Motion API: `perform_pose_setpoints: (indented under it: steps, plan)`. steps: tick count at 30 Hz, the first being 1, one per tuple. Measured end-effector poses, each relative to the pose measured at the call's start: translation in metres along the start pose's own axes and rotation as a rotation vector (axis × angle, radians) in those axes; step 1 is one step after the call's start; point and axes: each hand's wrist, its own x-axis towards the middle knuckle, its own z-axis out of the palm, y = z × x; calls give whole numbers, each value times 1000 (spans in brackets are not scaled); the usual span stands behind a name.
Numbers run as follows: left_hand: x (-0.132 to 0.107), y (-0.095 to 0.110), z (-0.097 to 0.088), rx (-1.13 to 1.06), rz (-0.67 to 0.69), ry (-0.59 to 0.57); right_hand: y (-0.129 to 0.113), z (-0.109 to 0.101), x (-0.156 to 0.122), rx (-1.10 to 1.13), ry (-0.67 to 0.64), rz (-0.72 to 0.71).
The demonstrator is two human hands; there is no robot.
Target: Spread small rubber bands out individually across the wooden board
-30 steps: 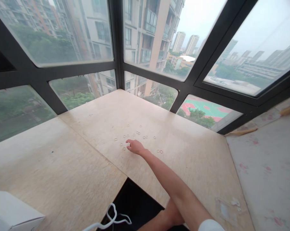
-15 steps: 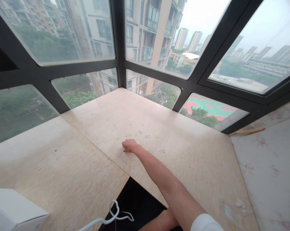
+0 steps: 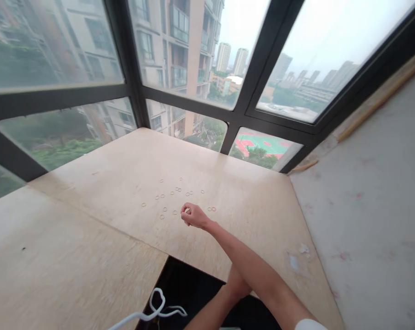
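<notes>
My right hand (image 3: 193,215) reaches out over a light wooden tabletop (image 3: 100,238). Its fingers are curled into a pinch just above the wood, and whatever they hold is too small to make out. Several small thin rings (image 3: 177,189) lie scattered on the wood just beyond and to the left of the hand, with a pair of rings (image 3: 211,209) close to its right. Part of my left forearm (image 3: 221,298) shows at the bottom under the right arm, but the left hand itself is hidden.
A dark gap (image 3: 193,284) opens at the table's near edge, with a white looped cord (image 3: 155,311) hanging over it. Dark-framed windows (image 3: 235,119) close off the far edges. A pale speckled surface (image 3: 365,220) lies to the right.
My right hand has lifted a little off the rings and curled into a pinch. The view has swung right, so the white box at lower left is gone from sight.
</notes>
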Motion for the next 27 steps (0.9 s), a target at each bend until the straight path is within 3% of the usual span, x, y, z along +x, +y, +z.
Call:
perform_pose_setpoints:
  steps: [4, 8, 13, 17, 22, 27]
  plan:
    - [8, -2, 5, 247, 113, -68, 17, -39, -52, 262, 207, 54]
    - [15, -3, 9, 362, 225, -120, 34, -76, -118, 418, 467, 80]
    - [17, 1, 13, 494, 314, -137, 62, -107, -209, 470, 788, 124]
    - [17, 2, 16, 594, 361, -150, 86, -128, -270, 426, 966, 201]
    - [17, 1, 19, 651, 377, -145, 107, -154, -314, 281, 1074, 334]
    - [17, -1, 22, 707, 380, -145, 123, -170, -324, 105, 1030, 426]
